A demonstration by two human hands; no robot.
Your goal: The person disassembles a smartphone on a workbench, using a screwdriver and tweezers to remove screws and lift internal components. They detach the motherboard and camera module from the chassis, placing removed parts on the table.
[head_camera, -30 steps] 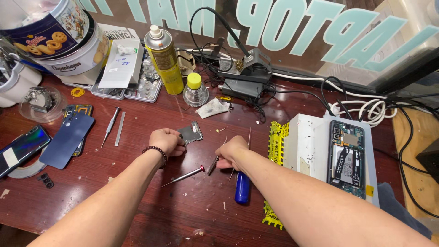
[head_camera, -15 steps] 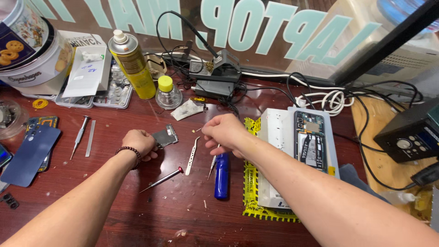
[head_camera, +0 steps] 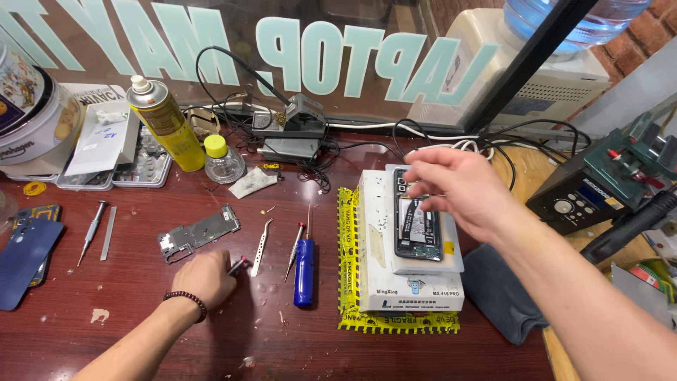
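My left hand rests on the dark red wooden table, closed around a small screwdriver whose red-collared tip pokes out to the right. Just above the hand lies a grey metal phone frame plate. Steel tweezers and a blue-handled screwdriver lie to its right. My right hand hovers, blurred, over an opened phone lying on a white box. Its fingers point left over the phone's top end, and I cannot tell whether they pinch anything.
A yellow spray can, a yellow-capped bottle and a parts tray stand at the back left. A blue phone back lies far left. Soldering gear, cables and a dark station crowd the back and right; a grey cloth lies beside the box.
My right hand rose from the tools on the table and moved right, over the opened phone. My left hand slid down off the metal plate and closed on the small screwdriver.
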